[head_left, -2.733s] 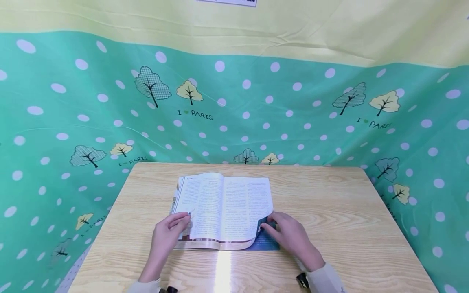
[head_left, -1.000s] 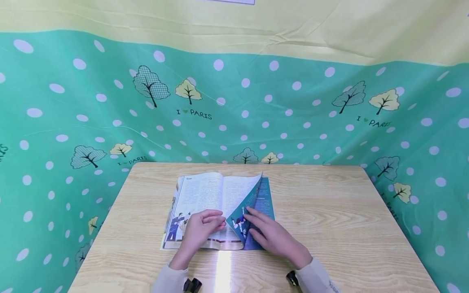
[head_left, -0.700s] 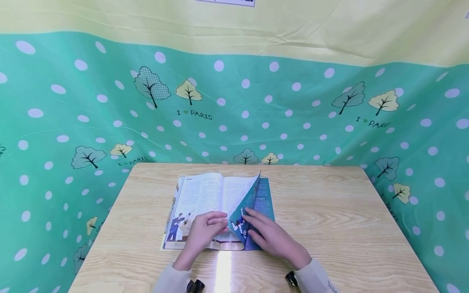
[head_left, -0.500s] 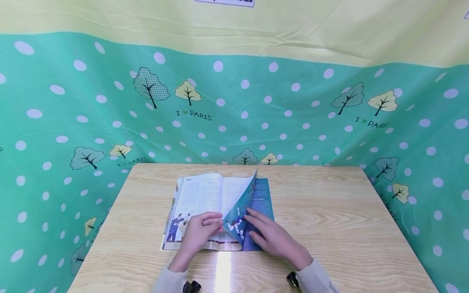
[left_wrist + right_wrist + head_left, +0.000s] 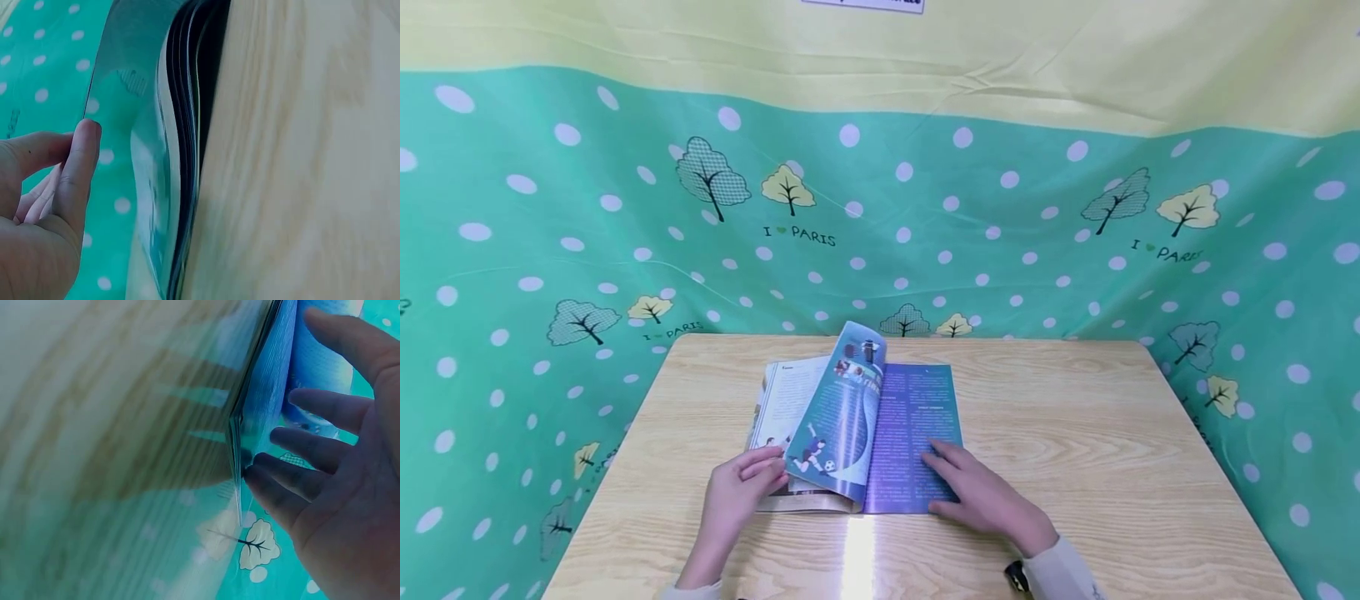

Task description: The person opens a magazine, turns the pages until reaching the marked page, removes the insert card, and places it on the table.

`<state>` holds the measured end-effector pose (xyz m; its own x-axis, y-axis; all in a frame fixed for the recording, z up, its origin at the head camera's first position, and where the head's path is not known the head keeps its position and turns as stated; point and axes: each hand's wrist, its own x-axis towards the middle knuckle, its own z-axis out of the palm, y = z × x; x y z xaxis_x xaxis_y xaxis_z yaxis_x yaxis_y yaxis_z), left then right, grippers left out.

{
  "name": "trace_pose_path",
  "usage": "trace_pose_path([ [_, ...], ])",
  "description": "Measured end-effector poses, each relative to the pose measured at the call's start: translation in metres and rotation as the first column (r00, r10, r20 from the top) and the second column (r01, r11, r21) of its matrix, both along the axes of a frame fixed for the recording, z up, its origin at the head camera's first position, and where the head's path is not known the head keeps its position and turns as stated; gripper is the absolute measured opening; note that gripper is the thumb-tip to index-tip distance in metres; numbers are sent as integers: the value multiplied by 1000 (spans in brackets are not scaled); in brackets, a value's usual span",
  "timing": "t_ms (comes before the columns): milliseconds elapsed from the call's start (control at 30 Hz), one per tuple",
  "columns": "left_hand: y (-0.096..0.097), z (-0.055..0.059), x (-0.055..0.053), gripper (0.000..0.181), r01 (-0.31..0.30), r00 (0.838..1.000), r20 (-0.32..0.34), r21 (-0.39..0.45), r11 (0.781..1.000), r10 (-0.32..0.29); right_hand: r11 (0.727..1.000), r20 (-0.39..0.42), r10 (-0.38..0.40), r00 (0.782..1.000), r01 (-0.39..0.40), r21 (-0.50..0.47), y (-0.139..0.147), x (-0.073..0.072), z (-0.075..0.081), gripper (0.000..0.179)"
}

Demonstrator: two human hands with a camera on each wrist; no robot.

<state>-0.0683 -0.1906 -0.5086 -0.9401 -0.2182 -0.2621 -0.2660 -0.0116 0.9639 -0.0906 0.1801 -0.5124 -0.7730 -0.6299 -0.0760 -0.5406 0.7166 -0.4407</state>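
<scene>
An open magazine lies on the table, its right-hand page blue and purple with pale text. One page, printed with a footballer, is lifted and curves over the left half. My left hand pinches that page's lower outer corner between thumb and finger, as the left wrist view also shows. My right hand rests at the right page's lower outer edge, fingers spread and relaxed. In the right wrist view, the fingers reach over the page edge, apart from one another.
The wooden table extends on both sides of the magazine. Behind it hangs a green dotted curtain with printed trees. A bright light streak reflects off the tabletop in front of the magazine.
The page with the footballer has swung from right to left across the spine, carried by my left hand. My right hand has shifted slightly right, and the blue-purple page is now uncovered.
</scene>
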Motion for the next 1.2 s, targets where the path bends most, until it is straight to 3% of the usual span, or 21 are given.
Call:
trace_pose_path([
  [367, -31, -8, 16, 33, -60, 994, 83, -89, 994, 68, 996, 49, -8, 999, 3, 89, -1, 1, -1, 82],
  [667, -41, -10, 23, 37, -69, 987, 134, -110, 992, 84, 996, 36, -5, 999, 2, 88, -2, 1, 0, 77],
  [933, -45, -10, 29, 37, -89, 987, 126, -113, 990, 103, 994, 37, 3, 999, -7, 105, 0, 0, -1, 74],
  [1200, -50, -10, 32, 38, -104, 982, 139, -151, 983, 125, 999, 42, 20, 999, -22, 39, 6, 0, 2, 60],
])
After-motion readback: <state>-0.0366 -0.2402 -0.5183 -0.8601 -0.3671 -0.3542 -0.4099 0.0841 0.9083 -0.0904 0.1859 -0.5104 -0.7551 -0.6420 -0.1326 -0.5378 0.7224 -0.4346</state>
